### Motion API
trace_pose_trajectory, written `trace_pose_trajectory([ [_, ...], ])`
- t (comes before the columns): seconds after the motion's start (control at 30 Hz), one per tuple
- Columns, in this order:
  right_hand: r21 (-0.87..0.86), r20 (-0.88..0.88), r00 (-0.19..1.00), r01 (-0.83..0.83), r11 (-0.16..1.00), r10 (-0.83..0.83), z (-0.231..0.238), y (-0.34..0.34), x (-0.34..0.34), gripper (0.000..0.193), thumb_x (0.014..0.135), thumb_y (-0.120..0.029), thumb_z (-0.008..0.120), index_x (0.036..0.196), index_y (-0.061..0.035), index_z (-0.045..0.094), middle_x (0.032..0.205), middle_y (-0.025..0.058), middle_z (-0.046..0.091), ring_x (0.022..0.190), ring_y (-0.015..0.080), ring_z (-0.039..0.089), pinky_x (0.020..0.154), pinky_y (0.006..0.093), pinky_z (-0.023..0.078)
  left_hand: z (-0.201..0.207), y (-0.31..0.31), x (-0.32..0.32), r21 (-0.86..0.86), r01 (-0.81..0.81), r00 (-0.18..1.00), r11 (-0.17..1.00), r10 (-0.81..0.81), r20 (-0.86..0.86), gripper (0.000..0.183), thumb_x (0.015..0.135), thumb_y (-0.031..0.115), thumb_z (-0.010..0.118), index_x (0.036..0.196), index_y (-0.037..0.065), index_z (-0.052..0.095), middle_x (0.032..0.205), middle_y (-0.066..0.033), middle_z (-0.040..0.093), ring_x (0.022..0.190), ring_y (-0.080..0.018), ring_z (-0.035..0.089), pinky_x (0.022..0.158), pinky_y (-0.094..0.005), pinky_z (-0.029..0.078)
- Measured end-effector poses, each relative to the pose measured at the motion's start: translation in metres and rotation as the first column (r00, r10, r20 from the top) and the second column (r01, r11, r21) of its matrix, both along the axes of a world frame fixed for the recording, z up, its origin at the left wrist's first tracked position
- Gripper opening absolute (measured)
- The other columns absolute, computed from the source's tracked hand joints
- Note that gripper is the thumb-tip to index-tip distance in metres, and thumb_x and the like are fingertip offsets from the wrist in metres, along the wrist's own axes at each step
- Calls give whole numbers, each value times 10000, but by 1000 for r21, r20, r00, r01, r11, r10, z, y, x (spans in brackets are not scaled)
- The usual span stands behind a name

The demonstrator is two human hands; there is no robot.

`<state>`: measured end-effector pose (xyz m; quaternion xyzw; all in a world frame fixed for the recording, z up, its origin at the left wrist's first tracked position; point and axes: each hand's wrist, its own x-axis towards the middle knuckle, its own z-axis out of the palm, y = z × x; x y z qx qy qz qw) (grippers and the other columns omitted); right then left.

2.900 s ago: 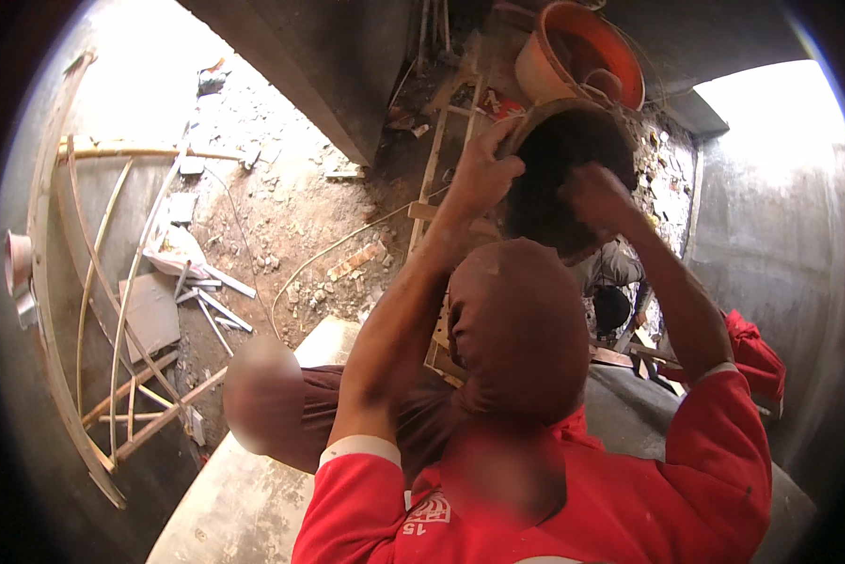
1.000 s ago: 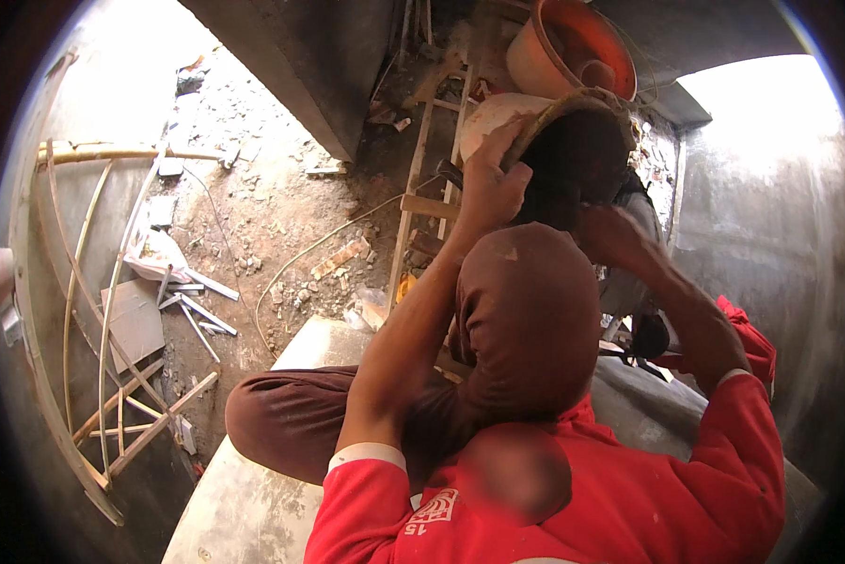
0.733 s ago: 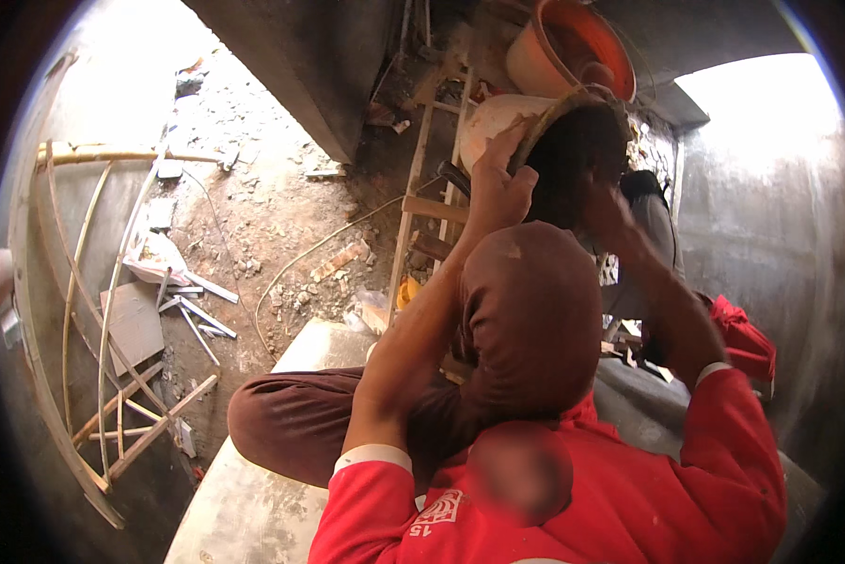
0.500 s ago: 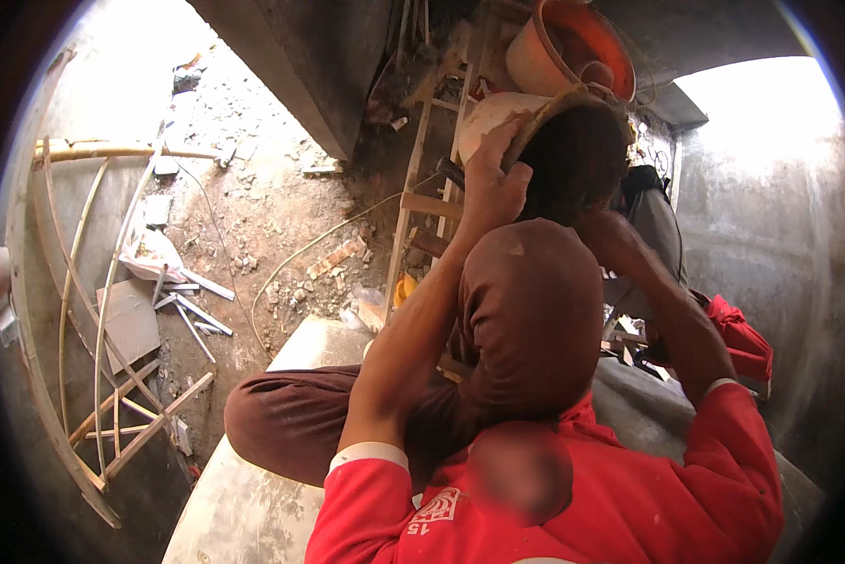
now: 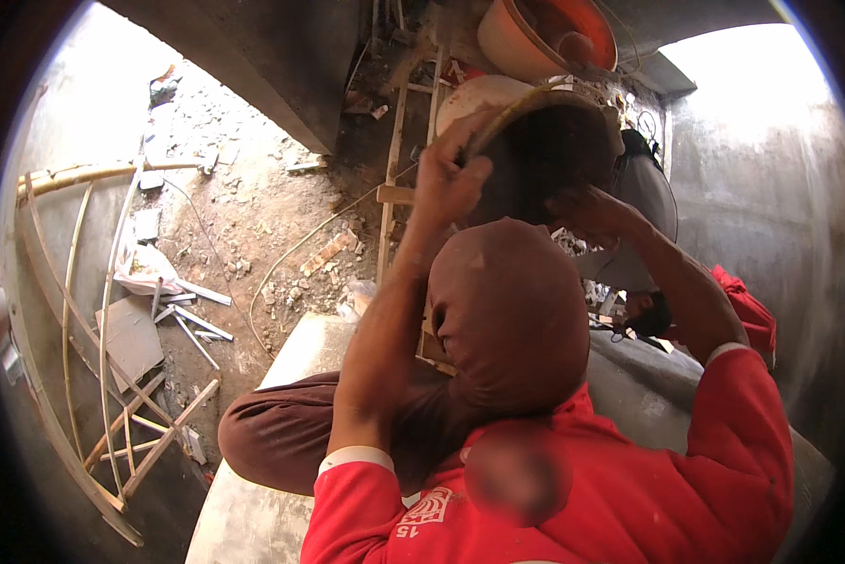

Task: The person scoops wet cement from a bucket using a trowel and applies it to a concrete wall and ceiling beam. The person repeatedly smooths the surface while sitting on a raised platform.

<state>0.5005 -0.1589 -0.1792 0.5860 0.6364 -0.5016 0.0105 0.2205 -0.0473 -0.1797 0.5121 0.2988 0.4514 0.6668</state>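
A large pale bucket [image 5: 480, 95] lies tipped, its dark mouth facing me beyond my raised knee. My left hand [image 5: 450, 179] is closed on the left side of its rim, thumb toward the opening. At the lower right of the mouth, my right hand [image 5: 599, 212] has its fingers bent against the near edge; shadow hides part of that grip. The bucket's inside is too dark to make out. My brown-trousered knee [image 5: 512, 310] rises between my forearms, just below the bucket.
Behind the bucket stands an orange tub [image 5: 502, 42]. A wooden ladder [image 5: 392, 195] lies to its left, over ground strewn with rubble. Bent bamboo strips [image 5: 70, 310] and wood pieces lie far left. A red cloth bag [image 5: 744, 305] sits by the right wall.
The bucket has shifted slightly left in view with my left hand on its rim. My right hand has risen a little, and more of its fingers shows at the mouth's edge.
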Motion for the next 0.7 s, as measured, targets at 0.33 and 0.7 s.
trace_pose_trajectory([
  [0.33,-28,-306,897,325,945,-318,-30,-10,-46,429,1026,-415,583,1110,-10,698,879,44,684,648,110,613,575,302,523,-14,19,-14,-19,-2,999,1000,3,51,647,754,5,573,1401,-16,579,1307,-123,653,1244,-165,572,1092,-303,402],
  [0.7,-774,-519,8,421,474,-855,-23,15,-109,444,1056,-375,517,1198,41,577,773,-7,542,559,44,489,550,224,433,-10,19,-21,-64,-81,996,995,78,-54,596,783,34,583,1376,-25,590,1187,-58,673,1059,-109,601,925,-254,475],
])
